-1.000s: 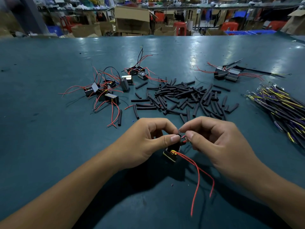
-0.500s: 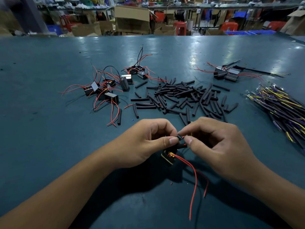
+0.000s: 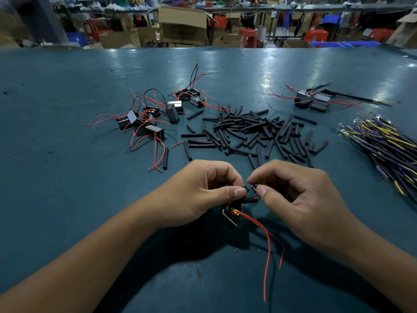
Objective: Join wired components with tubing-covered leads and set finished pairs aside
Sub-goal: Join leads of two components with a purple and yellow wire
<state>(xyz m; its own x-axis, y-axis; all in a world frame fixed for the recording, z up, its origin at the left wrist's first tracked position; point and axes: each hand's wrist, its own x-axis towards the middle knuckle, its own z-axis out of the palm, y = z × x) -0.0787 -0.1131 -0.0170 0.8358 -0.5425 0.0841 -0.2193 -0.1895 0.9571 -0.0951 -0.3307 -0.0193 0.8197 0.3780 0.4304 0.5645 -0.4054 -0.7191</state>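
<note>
A glossy teal tabletop (image 3: 67,199) carries the work; beyond its far edge stand cardboard boxes (image 3: 182,26), red stools (image 3: 248,36) and blue crates (image 3: 345,44), all blurred. At centre lies a scatter of black tubing pieces (image 3: 255,134); to the left a cluster of wired components (image 3: 144,123) with red leads, at far right a joined pair (image 3: 312,101), and a bundle of purple-yellow wires (image 3: 388,145) cut off by the frame edge. The left hand (image 3: 198,195) grips a small component (image 3: 232,214) just above the tabletop, near the body; the right hand (image 3: 300,199) pinches a lead end at the junction — the joint itself is too small to make out. Red leads (image 3: 268,247) trail down. Since the earlier frame, both hands stay together and the trailing leads have swung slightly.
</note>
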